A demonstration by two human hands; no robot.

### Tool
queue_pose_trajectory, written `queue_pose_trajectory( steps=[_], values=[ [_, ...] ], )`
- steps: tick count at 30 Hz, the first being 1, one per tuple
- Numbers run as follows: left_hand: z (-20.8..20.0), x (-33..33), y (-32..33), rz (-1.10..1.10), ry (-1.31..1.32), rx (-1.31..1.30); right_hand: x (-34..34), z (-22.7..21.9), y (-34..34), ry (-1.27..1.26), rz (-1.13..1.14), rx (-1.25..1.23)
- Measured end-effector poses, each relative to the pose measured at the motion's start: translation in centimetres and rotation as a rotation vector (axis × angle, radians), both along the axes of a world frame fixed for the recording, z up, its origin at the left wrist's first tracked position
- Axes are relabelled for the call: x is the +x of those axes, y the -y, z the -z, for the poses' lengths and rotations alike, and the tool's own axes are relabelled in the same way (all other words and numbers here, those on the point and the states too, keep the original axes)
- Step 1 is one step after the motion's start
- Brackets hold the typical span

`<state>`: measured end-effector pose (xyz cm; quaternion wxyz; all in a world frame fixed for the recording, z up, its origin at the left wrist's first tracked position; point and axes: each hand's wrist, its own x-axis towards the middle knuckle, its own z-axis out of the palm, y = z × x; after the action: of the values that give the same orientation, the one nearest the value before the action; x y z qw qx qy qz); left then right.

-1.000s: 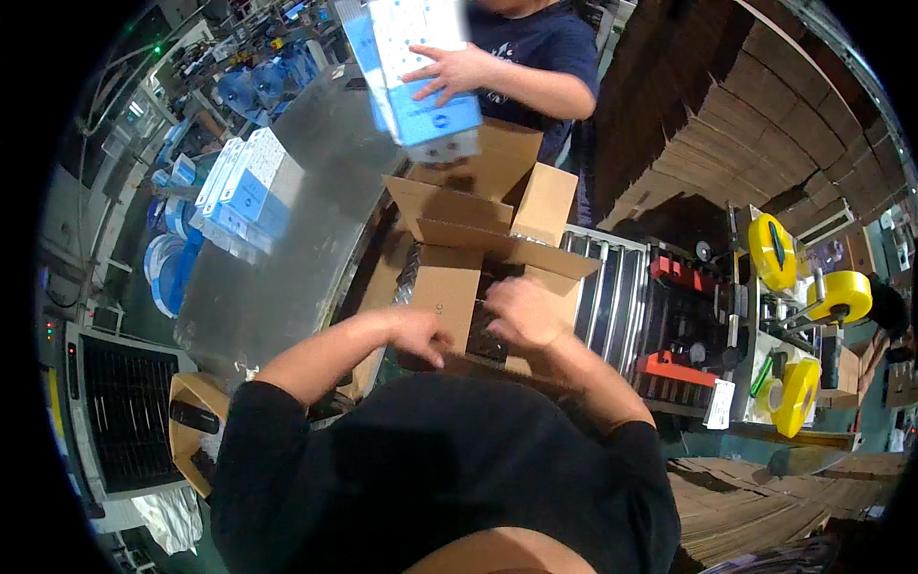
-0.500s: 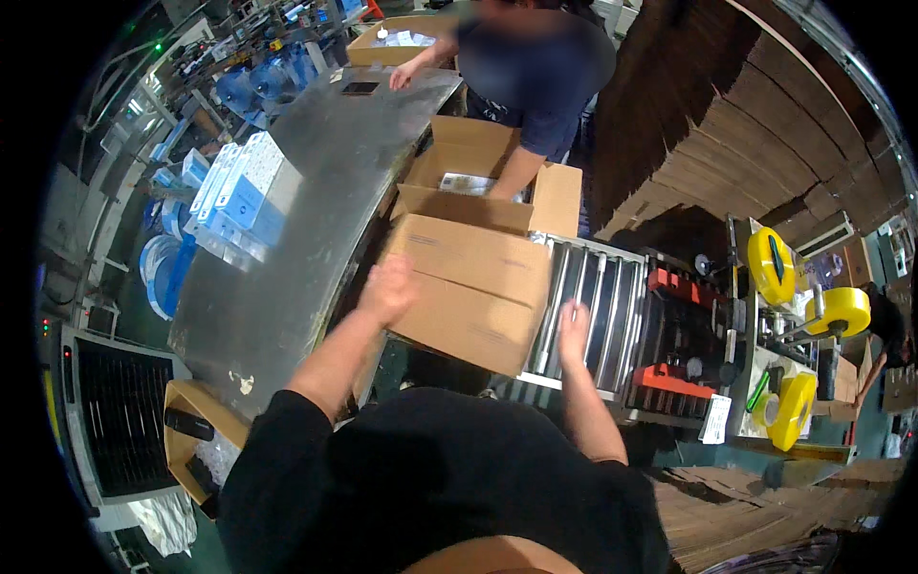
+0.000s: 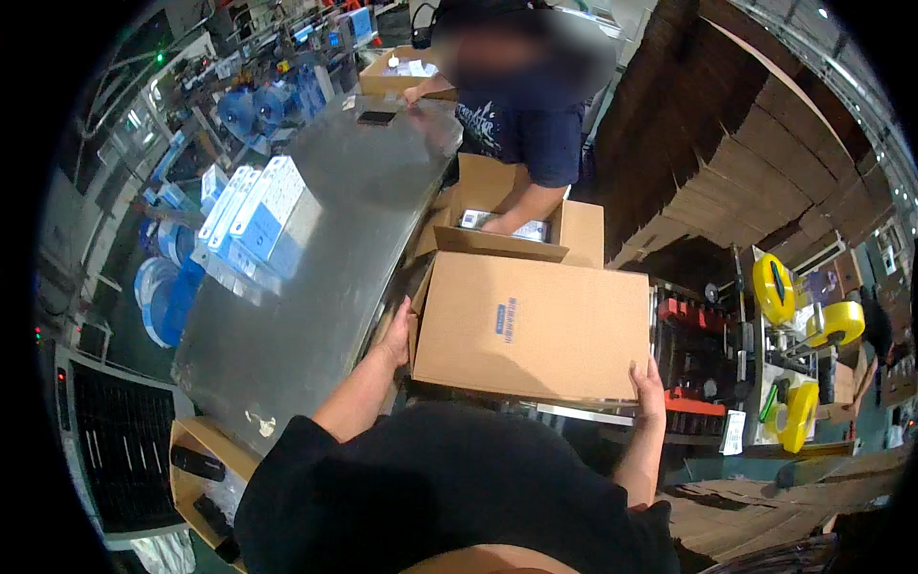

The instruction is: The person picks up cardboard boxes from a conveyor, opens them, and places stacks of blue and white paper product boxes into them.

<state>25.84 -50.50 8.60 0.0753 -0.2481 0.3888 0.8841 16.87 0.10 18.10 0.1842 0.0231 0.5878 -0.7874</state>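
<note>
A closed cardboard box lies in front of me, with a printed blue-and-black mark on its upward face. Against its left side presses my left hand, its fingers along the edge. My right hand grips the near right corner, thumb and fingers partly showing. Just beyond stands an open cardboard box with its flaps up. A co-worker's hand reaches into it, over white packages. The undersides of the closed box are hidden from view.
To the left runs a grey metal table bearing blue-and-white cartons and a dark phone. On the right sit a red-and-black roller machine and yellow tape rolls. Cardboard sheets are stacked beyond.
The closed box has been turned, so a marked face is now up, and it covers the rollers. My left hand slid to its left side; my right hand came onto its right corner.
</note>
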Motion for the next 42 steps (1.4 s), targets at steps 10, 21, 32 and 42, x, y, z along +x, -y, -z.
queue_pose_trajectory(
  steps=[10,21,32,42],
  values=[
    [-5.4,2.1,7.6,-0.007,0.145,-0.328,-0.5,-3.0,22.0,-0.773,0.006,1.543],
    [-0.2,4.0,11.1,-0.007,0.237,-0.635,2.5,3.8,19.3,-0.826,0.078,1.328],
    [1.7,-1.2,8.2,-0.004,0.317,-0.957,9.5,-0.4,23.9,-0.675,-0.986,1.472],
    [-3.1,-2.7,4.2,0.071,0.436,-1.189,6.5,-5.7,26.9,-0.775,-0.492,0.643]
  ],
)
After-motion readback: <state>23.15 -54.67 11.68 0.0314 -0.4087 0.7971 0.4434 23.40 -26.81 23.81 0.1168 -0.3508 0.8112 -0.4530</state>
